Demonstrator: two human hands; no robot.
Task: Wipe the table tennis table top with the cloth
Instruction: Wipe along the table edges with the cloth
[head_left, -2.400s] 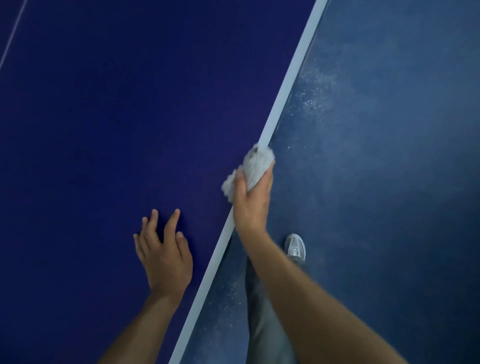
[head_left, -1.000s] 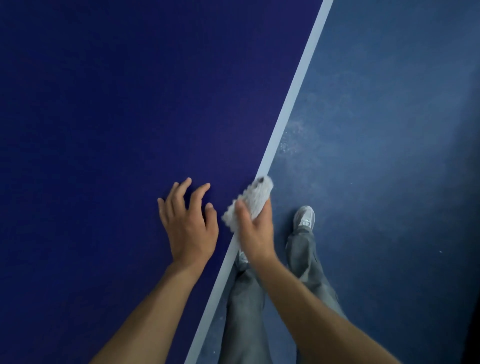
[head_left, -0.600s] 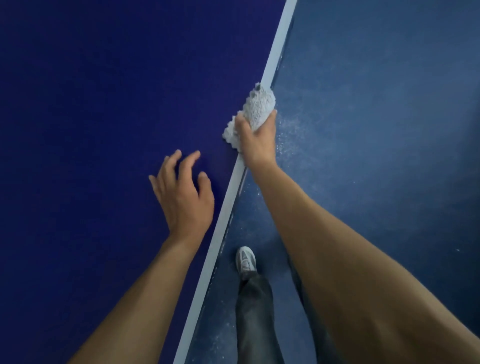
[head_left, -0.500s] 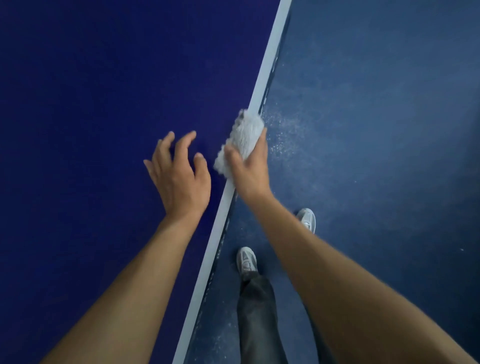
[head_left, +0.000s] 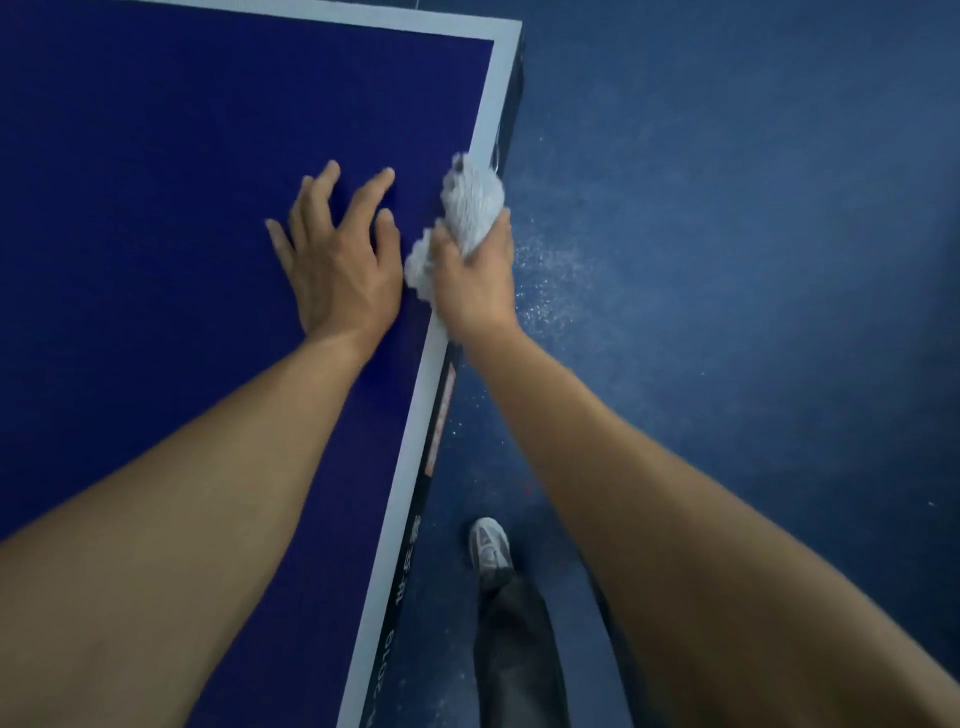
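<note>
Gripping the cloth (head_left: 475, 208), your right hand (head_left: 475, 291) covers its lower part at the worktop (head_left: 156, 130) edge. Your left hand (head_left: 337, 260) rests flat and open. Side lettering (head_left: 410, 566) is blurred.

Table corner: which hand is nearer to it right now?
Right. The right hand, gripping the cloth, is on the white edge line that runs to the table corner. The left hand is spread over the blue top, farther inward.
</note>
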